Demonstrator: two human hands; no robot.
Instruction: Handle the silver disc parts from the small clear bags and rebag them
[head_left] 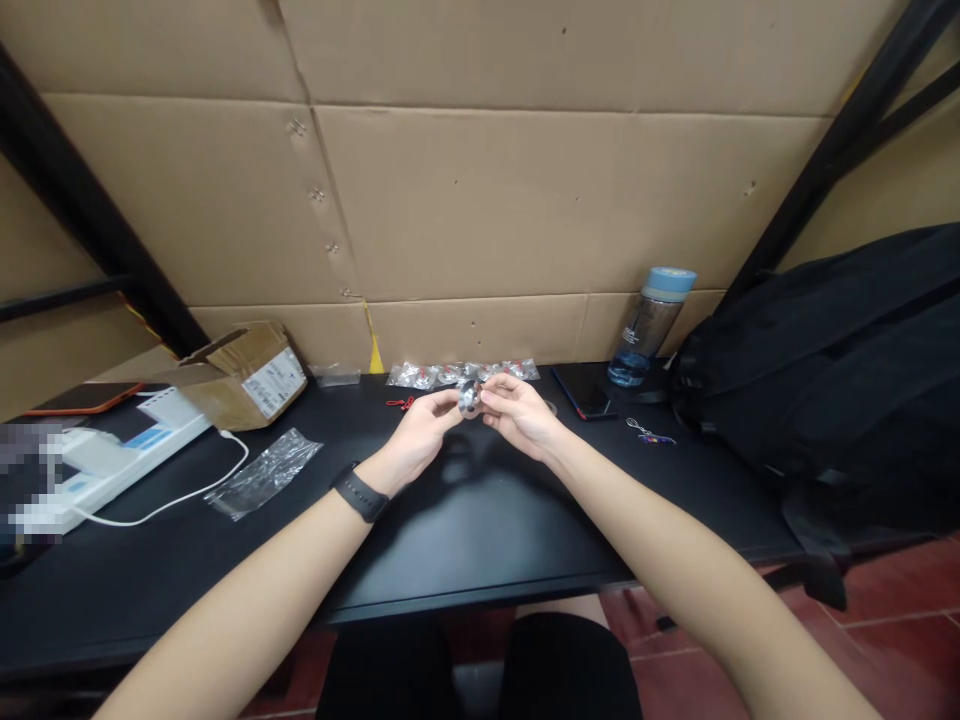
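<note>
A small shiny silver round object (469, 399) is held up above the black table between both hands. My left hand (421, 432), with a dark band on its wrist, pinches its left side. On the opposite side, the fingers of my right hand (520, 414) are closed on its edge. Behind the hands lies a row of clear plastic packets (427, 376) with shiny contents and bits of red. A red cord (402, 403) rests on the table just left of the object.
An open cardboard box (238, 378), a white power strip (127, 462) with a cable and a clear plastic bag (266, 474) lie left. A phone (584, 391), a blue-lidded bottle (651, 327), a small keychain (651, 434) and a black backpack (832, 370) are right. Cardboard (525, 200) stands behind.
</note>
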